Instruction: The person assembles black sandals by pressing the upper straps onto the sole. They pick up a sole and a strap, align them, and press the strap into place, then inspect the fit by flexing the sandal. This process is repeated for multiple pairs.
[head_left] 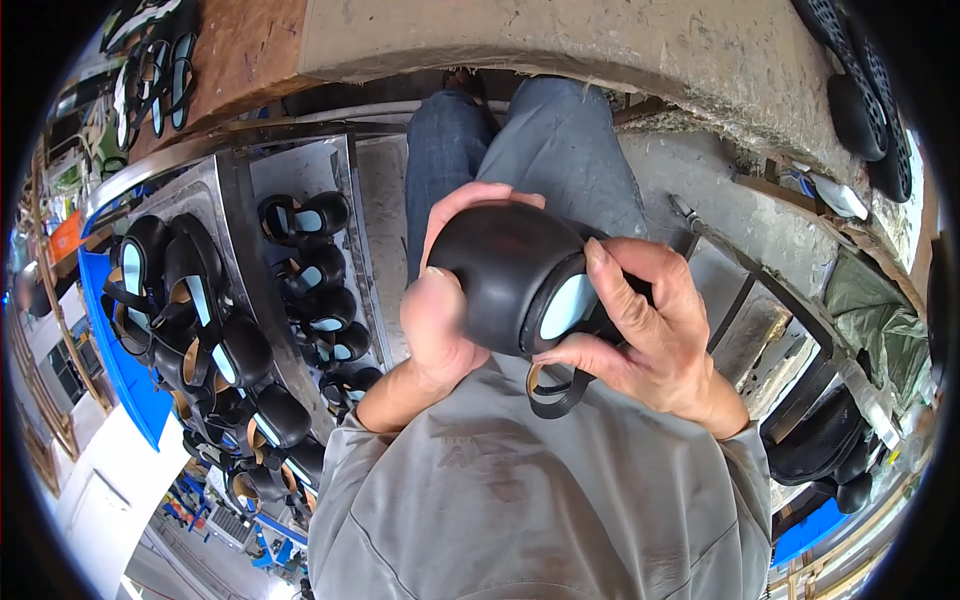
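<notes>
Shoe (pixel 505 275) clasped by left grip (pixel 440 325) and right grip (pixel 662 330), blue insole (pixel 568 307) inside, rack (pixel 238 200) holding black sandals (pixel 242 350)

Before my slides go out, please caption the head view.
Left hand and right hand hold a black shoe; more shoes at left.

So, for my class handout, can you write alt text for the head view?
A person's left fingers and right fingers hold a black shoe with a pale blue lining. Similar shoes crowd the left side, and a bench runs along the top.
</notes>
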